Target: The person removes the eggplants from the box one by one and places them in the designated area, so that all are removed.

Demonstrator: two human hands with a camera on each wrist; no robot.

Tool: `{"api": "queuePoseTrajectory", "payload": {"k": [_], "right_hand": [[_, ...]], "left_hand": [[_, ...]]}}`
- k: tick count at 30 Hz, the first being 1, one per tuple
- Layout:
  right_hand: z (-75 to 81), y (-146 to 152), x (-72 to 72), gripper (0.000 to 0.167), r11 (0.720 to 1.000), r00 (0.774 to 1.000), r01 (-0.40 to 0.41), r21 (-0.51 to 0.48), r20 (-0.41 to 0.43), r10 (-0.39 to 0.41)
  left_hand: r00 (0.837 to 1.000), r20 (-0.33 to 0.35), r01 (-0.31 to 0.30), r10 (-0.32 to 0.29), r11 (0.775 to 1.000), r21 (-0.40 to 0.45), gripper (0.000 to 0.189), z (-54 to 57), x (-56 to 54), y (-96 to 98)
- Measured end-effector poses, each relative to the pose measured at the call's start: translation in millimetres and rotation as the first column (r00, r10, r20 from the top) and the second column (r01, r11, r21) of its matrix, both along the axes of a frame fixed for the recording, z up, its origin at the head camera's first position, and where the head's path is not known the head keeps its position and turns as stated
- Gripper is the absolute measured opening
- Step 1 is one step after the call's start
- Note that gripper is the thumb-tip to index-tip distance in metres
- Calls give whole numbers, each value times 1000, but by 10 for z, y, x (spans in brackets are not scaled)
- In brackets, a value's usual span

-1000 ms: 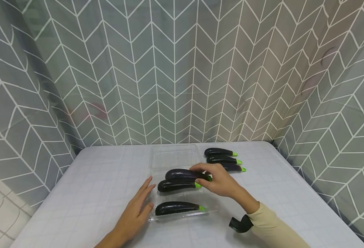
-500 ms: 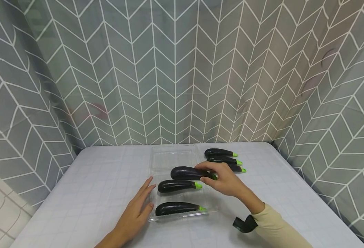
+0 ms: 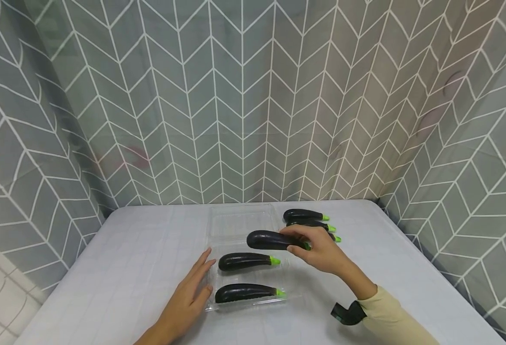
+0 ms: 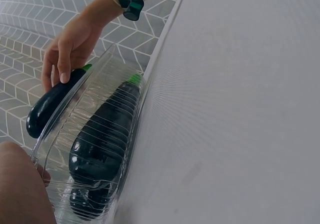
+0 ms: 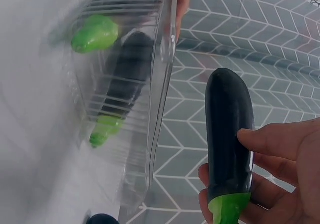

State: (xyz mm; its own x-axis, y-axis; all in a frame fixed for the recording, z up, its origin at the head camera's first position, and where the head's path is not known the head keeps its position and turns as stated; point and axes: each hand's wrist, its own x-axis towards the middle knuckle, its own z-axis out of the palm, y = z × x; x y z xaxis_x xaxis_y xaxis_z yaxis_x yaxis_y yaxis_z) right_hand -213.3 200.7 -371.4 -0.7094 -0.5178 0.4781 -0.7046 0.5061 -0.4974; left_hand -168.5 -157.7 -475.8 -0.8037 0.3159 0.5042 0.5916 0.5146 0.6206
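Note:
My right hand (image 3: 322, 251) grips a dark eggplant (image 3: 265, 240) near its green stem end, thumb on one side and fingers on the other. The right wrist view shows this eggplant (image 5: 227, 129) raised beside the clear plastic container (image 5: 162, 104). Two more eggplants lie inside: one in the middle (image 3: 242, 261), one along the front wall (image 3: 244, 293). At the container's left side, my left hand (image 3: 188, 297) rests with fingers extended against or close to the edge. In the left wrist view only part of the left hand (image 4: 22, 189) shows.
Behind the container its clear lid (image 3: 242, 221) lies folded back on the white table (image 3: 149, 249). Three eggplants are grouped at the back right, the rear one (image 3: 302, 215) in full view, others partly behind the right hand. A patterned curtain (image 3: 235, 96) surrounds the table.
My right hand has carried its eggplant to the right, away from above the middle eggplant, which is now uncovered. The left hand has stayed in place beside the container.

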Motion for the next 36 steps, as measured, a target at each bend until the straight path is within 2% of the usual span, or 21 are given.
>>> {"api": "queuePoseTrajectory", "payload": {"k": [7,16,24,36], "right_hand": [[13,76,-35,39,1000,1000,25,-10,-7,-25],[9,221,-27,38,995,995,94,-8,-18,-95],[-31,318,-42,37,993,993,116,-13,-7,-116],[-121,537,-42,37,986,986,168,6,-7,-168]], "left_hand": [[1000,-27,8,-8,1000,1,59,9,-13,-16],[1000,-25,17,-17,1000,6,60,10,-38,-7],[1000,-6,7,-7,1000,1,62,-10,-24,-17],[1000,-11,19,-19,1000,4,61,-10,-7,-14]]}}
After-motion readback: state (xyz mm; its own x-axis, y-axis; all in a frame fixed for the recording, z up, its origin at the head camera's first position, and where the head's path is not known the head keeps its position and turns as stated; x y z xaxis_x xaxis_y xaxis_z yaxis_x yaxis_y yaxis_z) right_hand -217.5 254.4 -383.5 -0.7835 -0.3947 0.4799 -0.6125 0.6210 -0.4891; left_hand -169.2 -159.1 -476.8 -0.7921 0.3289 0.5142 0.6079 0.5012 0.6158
